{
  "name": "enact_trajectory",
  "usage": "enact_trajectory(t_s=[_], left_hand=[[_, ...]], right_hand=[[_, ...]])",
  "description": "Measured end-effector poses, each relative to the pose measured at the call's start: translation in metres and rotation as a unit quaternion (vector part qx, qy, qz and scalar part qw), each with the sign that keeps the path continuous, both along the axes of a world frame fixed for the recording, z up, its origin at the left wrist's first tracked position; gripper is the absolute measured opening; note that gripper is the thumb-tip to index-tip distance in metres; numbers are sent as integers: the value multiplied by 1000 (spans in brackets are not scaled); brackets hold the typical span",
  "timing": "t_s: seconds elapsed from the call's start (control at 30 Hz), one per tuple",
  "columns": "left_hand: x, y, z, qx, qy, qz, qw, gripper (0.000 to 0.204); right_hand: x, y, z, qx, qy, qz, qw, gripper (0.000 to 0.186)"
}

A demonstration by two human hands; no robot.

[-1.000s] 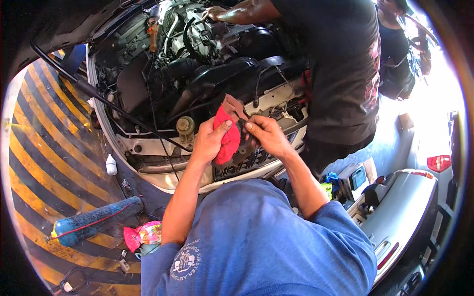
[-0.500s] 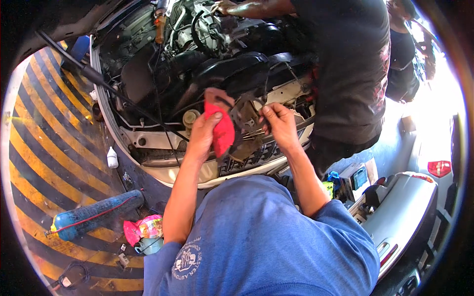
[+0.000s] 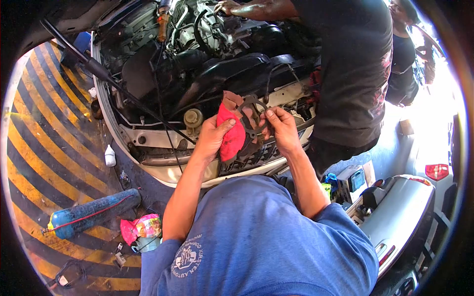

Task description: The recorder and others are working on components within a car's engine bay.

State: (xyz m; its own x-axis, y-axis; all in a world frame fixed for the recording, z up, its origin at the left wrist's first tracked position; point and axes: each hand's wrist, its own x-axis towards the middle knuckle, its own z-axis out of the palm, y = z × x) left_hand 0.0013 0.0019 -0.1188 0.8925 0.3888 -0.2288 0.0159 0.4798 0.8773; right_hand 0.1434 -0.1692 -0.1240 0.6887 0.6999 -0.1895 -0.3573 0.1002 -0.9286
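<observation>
My left hand (image 3: 212, 136) grips a folded red cloth (image 3: 231, 138), thumb on top; its upper end looks brownish. Between my hands is a thin dark gasket (image 3: 253, 132) with a large round opening and small lobes on its rim. My right hand (image 3: 281, 129) pinches the gasket's right side between thumb and fingers. The cloth lies against the gasket's left side, and the fingers behind it are partly hidden. Both hands are above the front edge of a car's open engine bay (image 3: 148, 140), right of a round pale cap (image 3: 193, 118).
A hood strut (image 3: 98, 70) slants across the left side. An orange-handled work light (image 3: 162, 27) hangs over the engine. At right stands a person in black (image 3: 353, 74), one hand on the engine. A blue cylinder (image 3: 94, 213) and a silver bumper (image 3: 395, 212) lie on the floor.
My left hand has moved right with the red cloth, bringing it closer to my right hand. The gasket is turned more face-up and shows more clearly. My right hand stays nearly in place.
</observation>
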Motion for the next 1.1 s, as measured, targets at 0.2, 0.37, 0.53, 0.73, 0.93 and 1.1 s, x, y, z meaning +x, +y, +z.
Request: enact_trajectory(t_s=[0.2,0.37,0.53,0.73,0.93,1.1], left_hand=[[4,1,-1,28,5,52,998,14],[6,0,3,84,36,15,996,14],[4,-3,8,94,45,0,995,20],[3,-1,10,27,26,-12,999,21],[5,-1,7,-21,-2,-36,999,21],[8,-1,5,-10,-6,-38,999,21]], right_hand=[[6,-1,8,-104,-144,83,981,20],[5,13,21,-28,-167,59,984,21],[6,18,28,-42,-13,113,993,23],[9,20,24,14,115,132,984,20],[10,16,23,55,181,144,971,19],[10,14,21,64,180,145,971,20]])
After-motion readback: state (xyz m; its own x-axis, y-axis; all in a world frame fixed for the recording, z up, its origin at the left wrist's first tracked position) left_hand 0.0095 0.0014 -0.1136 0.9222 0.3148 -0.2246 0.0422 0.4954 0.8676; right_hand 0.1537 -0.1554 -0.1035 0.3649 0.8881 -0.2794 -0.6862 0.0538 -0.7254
